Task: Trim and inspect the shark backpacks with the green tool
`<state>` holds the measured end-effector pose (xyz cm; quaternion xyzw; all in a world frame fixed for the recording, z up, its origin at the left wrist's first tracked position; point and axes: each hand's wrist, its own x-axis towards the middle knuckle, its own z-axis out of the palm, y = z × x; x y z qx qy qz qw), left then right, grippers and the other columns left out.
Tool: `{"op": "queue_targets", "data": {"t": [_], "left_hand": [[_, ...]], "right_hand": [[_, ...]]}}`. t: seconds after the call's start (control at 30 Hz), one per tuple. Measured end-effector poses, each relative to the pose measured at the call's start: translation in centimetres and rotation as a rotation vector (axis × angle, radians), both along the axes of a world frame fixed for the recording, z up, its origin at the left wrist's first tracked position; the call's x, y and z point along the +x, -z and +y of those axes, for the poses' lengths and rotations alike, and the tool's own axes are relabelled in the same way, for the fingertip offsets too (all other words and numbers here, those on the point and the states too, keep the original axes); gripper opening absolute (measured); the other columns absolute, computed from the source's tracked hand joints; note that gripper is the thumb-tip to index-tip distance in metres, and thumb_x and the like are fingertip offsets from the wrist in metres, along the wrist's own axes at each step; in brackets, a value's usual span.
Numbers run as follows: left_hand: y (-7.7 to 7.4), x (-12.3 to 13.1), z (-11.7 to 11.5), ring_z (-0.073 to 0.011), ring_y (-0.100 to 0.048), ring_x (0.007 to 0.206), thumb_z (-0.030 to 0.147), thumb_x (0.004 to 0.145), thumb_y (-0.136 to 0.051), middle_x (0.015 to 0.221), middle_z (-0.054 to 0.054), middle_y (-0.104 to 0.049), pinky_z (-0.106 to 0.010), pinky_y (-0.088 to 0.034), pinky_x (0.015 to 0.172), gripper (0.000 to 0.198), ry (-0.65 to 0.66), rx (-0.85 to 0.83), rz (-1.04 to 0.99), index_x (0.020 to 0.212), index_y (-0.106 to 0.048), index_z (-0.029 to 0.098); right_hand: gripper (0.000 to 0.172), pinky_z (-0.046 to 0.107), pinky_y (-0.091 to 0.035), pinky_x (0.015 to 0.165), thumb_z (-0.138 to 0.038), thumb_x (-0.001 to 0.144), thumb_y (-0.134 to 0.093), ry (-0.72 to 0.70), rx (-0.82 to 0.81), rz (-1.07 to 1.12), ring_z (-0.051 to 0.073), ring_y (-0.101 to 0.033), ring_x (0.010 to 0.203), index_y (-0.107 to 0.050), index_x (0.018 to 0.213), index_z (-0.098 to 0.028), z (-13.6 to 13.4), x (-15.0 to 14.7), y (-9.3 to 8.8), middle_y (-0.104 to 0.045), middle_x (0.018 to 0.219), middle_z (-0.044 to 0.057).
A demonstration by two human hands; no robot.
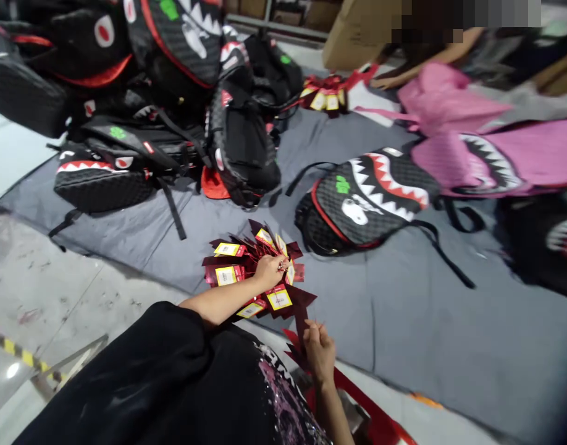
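Observation:
A fanned bunch of hang tags [225, 275], dark red with yellow-edged white barcode labels, lies at the near edge of the grey-covered table. My left hand [268, 273] reaches over its middle, fingers pinched on the tags at the right side of the bunch. Closer to my body, my right hand [319, 347] is closed, thumb and fingertips together, beside a dark red strip [301, 324]. Whatever sits between those fingertips is too small to make out. Bright red pieces [291, 339] show just left of that hand.
A black shark-mouth backpack [371, 201] lies beyond my hands to the right. Piled black backpacks [172, 145] fill the back left, with pink bags [533, 151] at the right. Across the table [432, 321], a person's arm [427, 65] reaches near another bunch of tags [327, 99].

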<state>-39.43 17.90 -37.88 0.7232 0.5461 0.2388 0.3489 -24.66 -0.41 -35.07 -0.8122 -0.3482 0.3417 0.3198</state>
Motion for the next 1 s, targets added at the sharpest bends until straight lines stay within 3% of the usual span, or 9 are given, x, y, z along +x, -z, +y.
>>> {"op": "queue_targets", "data": {"t": [0.17,0.33,0.53,0.63,0.8,1.0], "left_hand": [[-0.9,7.9,-3.9,-0.0155,-0.065,0.091,0.039,0.096,-0.058,0.104,-0.005,-0.067,-0.036,-0.057,0.083,0.027,0.024,0.035,-0.050,0.108,-0.064,0.015],[-1.0,17.3,-7.8,-0.0134,-0.064,0.083,0.042,0.097,-0.056,0.097,-0.004,-0.067,-0.033,-0.056,0.077,0.029,0.038,0.035,-0.106,0.106,-0.063,0.014],[-1.1,26.8,-11.6,-0.0108,-0.060,0.061,0.042,0.099,-0.049,0.067,0.003,-0.060,-0.029,-0.053,0.068,0.032,-0.015,0.053,-0.160,0.094,-0.063,0.014],[-1.6,31.0,-12.3,-0.0136,-0.061,0.056,0.041,0.096,-0.049,0.057,0.004,-0.058,-0.027,-0.050,0.065,0.030,-0.033,0.069,-0.175,0.088,-0.062,0.016],[-1.7,38.3,-12.1,-0.0177,-0.064,0.057,0.044,0.092,-0.044,0.055,0.002,-0.059,-0.028,-0.049,0.067,0.031,-0.078,0.087,-0.176,0.088,-0.061,0.018],[-0.8,48.2,-12.6,-0.0195,-0.063,0.055,0.044,0.087,-0.051,0.049,0.003,-0.056,-0.028,-0.047,0.063,0.028,-0.061,-0.007,-0.193,0.086,-0.066,0.020]], "right_hand": [[0.042,0.027,-0.040,0.047,-0.057,0.084,-0.048,0.282,0.084,0.064,0.015,-0.049,0.048,-0.064,0.087,-0.019,-9.3,6.4,-1.0,-0.053,0.055,-0.003],[0.048,0.027,-0.044,0.047,-0.066,0.083,-0.051,0.583,0.185,0.112,0.015,-0.051,0.047,-0.063,0.088,-0.020,-20.2,15.2,-2.0,-0.061,0.060,-0.001],[0.053,0.028,-0.050,0.052,-0.070,0.081,-0.053,0.860,0.265,0.077,0.017,-0.060,0.054,-0.062,0.090,-0.019,-32.2,24.3,-3.5,-0.068,0.069,0.004],[0.054,0.028,-0.049,0.049,-0.072,0.081,-0.052,0.952,0.266,0.063,0.016,-0.058,0.052,-0.061,0.089,-0.019,-35.4,27.0,-3.0,-0.066,0.067,0.003],[0.054,0.030,-0.050,0.050,-0.071,0.080,-0.051,0.979,0.206,0.032,0.018,-0.059,0.051,-0.063,0.089,-0.020,-37.9,31.7,-2.0,-0.067,0.067,0.003],[0.042,0.035,-0.054,0.057,-0.063,0.079,-0.050,1.037,0.063,-0.116,0.022,-0.064,0.053,-0.066,0.078,-0.025,-42.2,39.0,-3.3,-0.069,0.064,0.004]]}}
